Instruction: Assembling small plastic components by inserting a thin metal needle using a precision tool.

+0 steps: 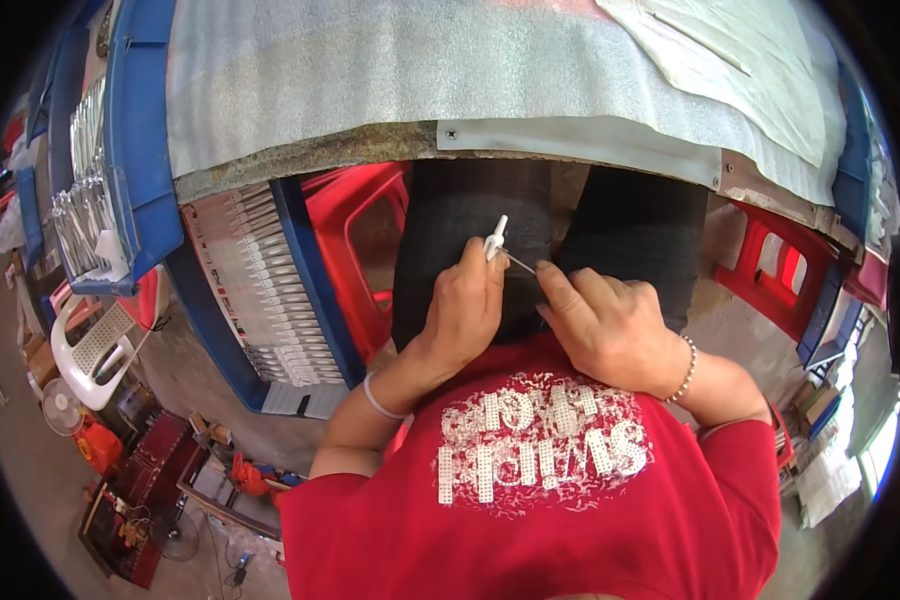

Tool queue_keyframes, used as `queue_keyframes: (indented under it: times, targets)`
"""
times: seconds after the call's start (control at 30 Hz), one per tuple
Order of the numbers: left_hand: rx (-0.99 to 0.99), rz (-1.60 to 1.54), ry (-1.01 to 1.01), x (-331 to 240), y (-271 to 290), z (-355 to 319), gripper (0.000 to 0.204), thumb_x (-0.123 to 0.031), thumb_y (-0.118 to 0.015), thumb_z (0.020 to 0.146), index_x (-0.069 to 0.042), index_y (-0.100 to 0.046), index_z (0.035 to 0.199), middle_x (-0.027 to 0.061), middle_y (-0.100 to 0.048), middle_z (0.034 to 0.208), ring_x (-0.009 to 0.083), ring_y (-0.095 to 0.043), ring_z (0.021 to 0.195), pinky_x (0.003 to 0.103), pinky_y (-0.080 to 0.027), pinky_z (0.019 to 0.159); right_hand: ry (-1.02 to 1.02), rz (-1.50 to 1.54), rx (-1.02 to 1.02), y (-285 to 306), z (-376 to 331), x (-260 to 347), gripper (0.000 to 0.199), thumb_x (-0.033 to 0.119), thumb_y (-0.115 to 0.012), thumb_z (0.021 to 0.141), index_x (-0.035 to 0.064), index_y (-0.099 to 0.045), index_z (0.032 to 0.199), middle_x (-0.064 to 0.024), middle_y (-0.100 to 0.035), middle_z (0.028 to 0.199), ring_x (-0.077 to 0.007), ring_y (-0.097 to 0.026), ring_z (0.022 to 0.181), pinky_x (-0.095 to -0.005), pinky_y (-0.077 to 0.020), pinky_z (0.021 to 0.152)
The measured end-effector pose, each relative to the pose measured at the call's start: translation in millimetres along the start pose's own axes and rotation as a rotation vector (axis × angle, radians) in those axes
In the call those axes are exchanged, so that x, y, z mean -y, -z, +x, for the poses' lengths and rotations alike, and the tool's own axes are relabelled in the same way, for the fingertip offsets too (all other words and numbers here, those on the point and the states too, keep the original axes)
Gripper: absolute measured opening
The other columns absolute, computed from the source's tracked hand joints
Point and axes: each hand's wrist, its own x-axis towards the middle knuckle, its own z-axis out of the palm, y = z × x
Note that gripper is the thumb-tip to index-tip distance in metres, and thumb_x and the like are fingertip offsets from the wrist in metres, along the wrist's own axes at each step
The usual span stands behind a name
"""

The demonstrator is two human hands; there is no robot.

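Note:
Above my lap, my left hand (462, 305) pinches a small white plastic piece (496, 240) with a narrow tip pointing up and away. My right hand (610, 328) is closed on a thin metal rod (518, 262), whose far end meets the side of the white piece. Whether that end goes into the piece or only touches it, I cannot tell. The rod's near end is hidden by my right fingers. Both hands are just short of the table edge, over dark trousers (470, 195).
A table (370, 70) covered with foam sheet spans the far side, with a white cloth (760, 70) at its right. Rows of white pieces lie in a blue crate (310, 260) on the left. Another blue tray (145, 150) holds silvery pieces. Red stools (345, 215) stand beneath the table.

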Motion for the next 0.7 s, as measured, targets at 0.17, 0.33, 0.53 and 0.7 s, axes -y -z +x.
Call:
queue_keyframes:
  times: [0.17, 0.33, 0.53, 0.7]
  targets:
    - [-0.031, 0.147, -0.001, 8, -1, 0, 0.013, -0.008, -0.046, 0.097, 0.003, -0.049, 0.093, 0.024, -0.061, 0.075, 0.0444, -0.062, 0.072, 0.046, -0.045, 0.055, -0.336, 0.716, -0.186, -18, 12, -11, 0.018, 0.006, -0.063, 0.083, -0.0039, -0.063, 0.098, -0.0156, -0.064, 0.074, -0.024, -0.064, 0.063, -0.0306, -0.0482, 0.058]
    - [-0.048, 0.032, -0.046, 11, -7, 6, 0.014, -0.008, -0.047, 0.097, 0.003, -0.047, 0.088, 0.0242, -0.056, 0.068, 0.0451, -0.059, 0.065, 0.047, -0.041, 0.05, -0.042, -0.043, 0.066, 14, 23, 6, 0.031, 0.009, -0.066, 0.076, 0.0038, -0.066, 0.107, -0.01, -0.057, 0.069, -0.0215, -0.06, 0.056, -0.0346, -0.0464, 0.048]
    - [-0.114, 0.01, -0.072, 4, -9, 10, 0.013, -0.007, -0.047, 0.097, 0.003, -0.047, 0.088, 0.0236, -0.055, 0.067, 0.0454, -0.058, 0.063, 0.047, -0.039, 0.049, 0.047, -0.186, 0.121, 15, 27, 4, 0.041, 0.014, -0.06, 0.073, 0.0, -0.065, 0.111, -0.0122, -0.057, 0.063, -0.022, -0.057, 0.049, -0.0323, -0.0473, 0.044]
    - [-0.063, 0.143, -0.048, 8, -8, 12, 0.014, -0.007, -0.051, 0.094, 0.004, -0.045, 0.089, 0.028, -0.056, 0.069, 0.0479, -0.059, 0.067, 0.052, -0.042, 0.05, -0.403, 0.716, 0.105, 0, 26, -18, 0.03, -0.001, -0.063, 0.082, -0.0011, -0.064, 0.112, -0.0196, -0.067, 0.09, -0.0284, -0.068, 0.077, -0.0312, -0.0527, 0.067]
